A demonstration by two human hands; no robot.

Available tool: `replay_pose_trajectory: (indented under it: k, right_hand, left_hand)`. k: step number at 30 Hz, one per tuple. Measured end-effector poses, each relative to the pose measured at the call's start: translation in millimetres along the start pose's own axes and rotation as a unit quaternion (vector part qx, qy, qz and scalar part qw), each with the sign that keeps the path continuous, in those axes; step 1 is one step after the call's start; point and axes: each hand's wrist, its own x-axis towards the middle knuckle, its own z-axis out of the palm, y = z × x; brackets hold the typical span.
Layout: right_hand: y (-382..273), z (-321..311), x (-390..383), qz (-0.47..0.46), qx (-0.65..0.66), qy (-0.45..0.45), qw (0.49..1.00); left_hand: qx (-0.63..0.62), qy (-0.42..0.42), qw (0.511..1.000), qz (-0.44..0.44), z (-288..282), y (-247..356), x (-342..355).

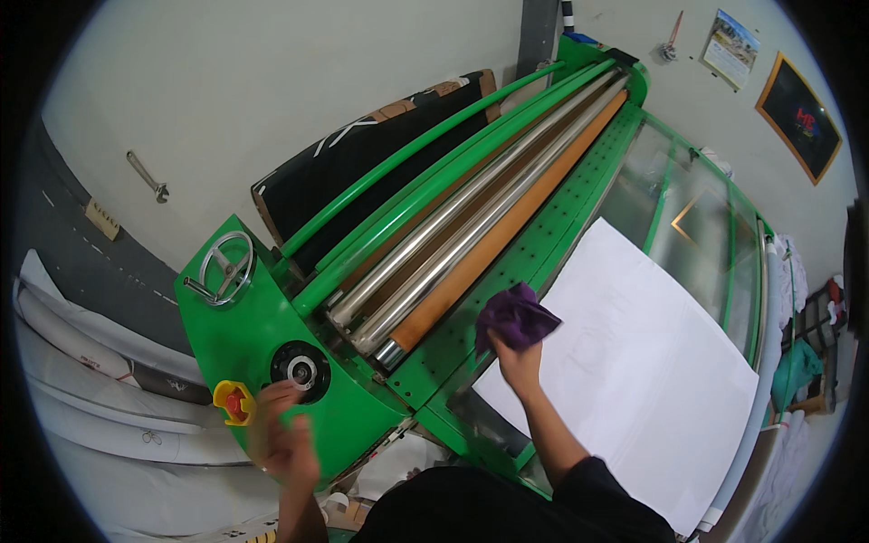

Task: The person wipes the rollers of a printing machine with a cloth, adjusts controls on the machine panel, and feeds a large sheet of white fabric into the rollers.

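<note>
A green roller machine (272, 326) runs diagonally from the lower left to the upper right, with steel rollers (471, 222) and an orange roller (507, 217). My right hand (516, 362) grips a purple cloth (516, 315) pressed near the perforated green ledge beside the orange roller. My left hand (285, 439) is blurred, its fingers touching the black round knob (301, 369) on the machine's end panel, next to a red button on a yellow base (234, 402). A large white sheet (634, 362) lies on the machine's glass table.
A metal handwheel (226, 267) sits on the end panel. White rolled material (109, 398) lies at the left on the floor. A black board (362, 154) leans behind the machine. A wrench (148, 176) hangs on the wall; framed pictures (801, 118) hang at the upper right.
</note>
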Motion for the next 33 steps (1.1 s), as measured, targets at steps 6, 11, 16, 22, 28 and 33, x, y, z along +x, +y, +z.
replay_pose_trajectory:
  k: [6,11,16,22,28,33]
  right_hand:
    - [125,49,10,-0.083,-0.269,-0.096,0.955]
    - [115,81,-46,-0.142,-0.412,-0.286,0.854]
    - [145,42,61,-0.097,-0.478,-0.146,0.861]
    - [191,-18,227,-0.036,-0.472,-0.019,0.881]
    - [228,-74,367,0.051,-0.517,0.063,0.852]
    - [251,-106,452,0.063,-0.544,0.084,0.833]
  left_hand:
    - [0.347,0.23,0.897,-0.152,-61,-54,-65]
    - [0.421,0.263,0.822,-0.278,-61,-102,-103]
    - [0.445,0.293,0.809,-0.249,-52,-119,-105]
    - [0.517,0.304,0.76,-0.251,-41,-106,-88]
    - [0.565,0.262,0.763,-0.174,-50,-120,-96]
    - [0.605,0.225,0.733,-0.214,-57,-113,-101]
